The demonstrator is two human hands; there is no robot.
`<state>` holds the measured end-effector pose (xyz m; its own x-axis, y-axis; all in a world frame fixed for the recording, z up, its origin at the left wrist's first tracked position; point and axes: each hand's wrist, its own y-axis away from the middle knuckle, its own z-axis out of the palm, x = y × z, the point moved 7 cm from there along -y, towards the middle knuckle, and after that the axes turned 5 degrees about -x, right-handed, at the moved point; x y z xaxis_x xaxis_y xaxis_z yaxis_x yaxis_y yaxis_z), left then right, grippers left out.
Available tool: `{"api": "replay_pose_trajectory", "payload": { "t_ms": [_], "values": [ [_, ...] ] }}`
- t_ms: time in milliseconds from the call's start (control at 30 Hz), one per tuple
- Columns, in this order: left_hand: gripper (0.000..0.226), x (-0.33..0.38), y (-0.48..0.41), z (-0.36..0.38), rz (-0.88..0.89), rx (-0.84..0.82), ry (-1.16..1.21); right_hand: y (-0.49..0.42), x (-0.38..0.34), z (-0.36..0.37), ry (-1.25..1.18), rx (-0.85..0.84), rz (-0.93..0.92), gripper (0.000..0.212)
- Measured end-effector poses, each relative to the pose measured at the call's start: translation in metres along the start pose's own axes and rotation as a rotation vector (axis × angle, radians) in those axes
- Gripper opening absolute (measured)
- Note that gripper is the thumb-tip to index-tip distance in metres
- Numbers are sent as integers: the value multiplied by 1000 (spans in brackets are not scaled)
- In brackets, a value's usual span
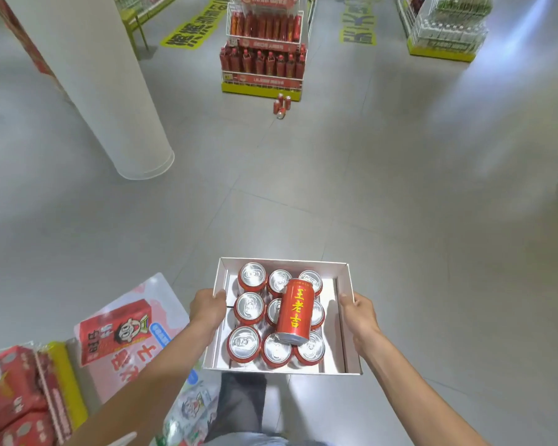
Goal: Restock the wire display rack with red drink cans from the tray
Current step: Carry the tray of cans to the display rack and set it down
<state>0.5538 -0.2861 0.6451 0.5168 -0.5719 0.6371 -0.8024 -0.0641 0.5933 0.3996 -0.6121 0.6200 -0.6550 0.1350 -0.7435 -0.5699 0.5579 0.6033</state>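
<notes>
Tray (pixel 347 284) edges in both hands

White round pillar (pixel 110 91) on grey tiled floor (pixel 400 204). Yellow floor lettering (pixel 195 30) beyond it. Bottled-water shelf (pixel 448 30) far right; red snack packs (pixel 10 397) near left.

Both bare forearms reach forward and slightly inward, converging on the white cardboard tray (pixel 347 281), which serves as the landmark. The left hand (pixel 207 309) clasps the tray's left wall near its midpoint, thumb hooked over the rim and the other fingers wrapped below, out of sight. The right hand (pixel 358 312) grips the tray's right wall at about the same point opposite, thumb (pixel 345 299) lying along the top edge and the palm pressed to the outer side. Wrists are roughly level with each other. A dark-trousered leg (pixel 242 403) shows just below the tray's near edge.
</notes>
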Motion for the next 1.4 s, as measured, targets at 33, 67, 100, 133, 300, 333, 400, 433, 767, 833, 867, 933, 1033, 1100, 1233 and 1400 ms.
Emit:
{"api": "replay_pose_trajectory", "payload": {
  "t_ms": [33, 67, 100, 133, 300, 333, 400, 433, 767, 833, 867, 933, 1033, 1100, 1233, 1400],
  "values": [
    [32, 14, -21, 3, 3, -6, 4, -18, -14, 4, 1, 1, 1, 25],
    [32, 30, -42, 5, 7, -11, 3, -34, -29, 7, -5, 10, -1, 25],
    [32, 45, -65, 8, 18, -19, 6, -52, -44, 12, -13, 20, -2, 24],
    [30, 62, -86, 9, 24, -26, 8, -68, -59, 17, -22, 28, -1, 24],
    [30, 157, -187, 7, 34, -54, -34, -155, -148, 39, -31, 68, 14, 24],
    [31, 179, -206, 6, 39, -49, -42, -173, -167, 43, -34, 68, 17, 25],
    [32, 223, -244, 3, 59, -29, -63, -210, -205, 50, -40, 84, 18, 26],
    [33, 244, -262, 2, 68, -27, -72, -226, -223, 54, -50, 84, 16, 26],
    [32, 430, -458, 24, 96, -19, -106, -443, -386, 94, -95, 40, 5, 24],
    [33, 468, -492, 31, 87, -21, -113, -487, -421, 97, -88, 42, 3, 23],
    [32, 487, -508, 34, 80, -30, -109, -506, -438, 99, -91, 34, 13, 22],
    [31, 525, -539, 40, 60, -35, -88, -545, -474, 100, -91, 21, 10, 22],
    [32, 574, -584, 45, 44, -21, -57, -598, -529, 100, -66, 35, -19, 27],
    [30, 605, -613, 50, 25, -24, -43, -628, -561, 99, -58, 38, -9, 28],
    [32, 661, -669, 60, 23, -26, -36, -696, -608, 103, -37, 53, 9, 36],
    [32, 717, -736, 74, 43, -23, -28, -771, -647, 112, -31, 64, 18, 39]
  ]
}}
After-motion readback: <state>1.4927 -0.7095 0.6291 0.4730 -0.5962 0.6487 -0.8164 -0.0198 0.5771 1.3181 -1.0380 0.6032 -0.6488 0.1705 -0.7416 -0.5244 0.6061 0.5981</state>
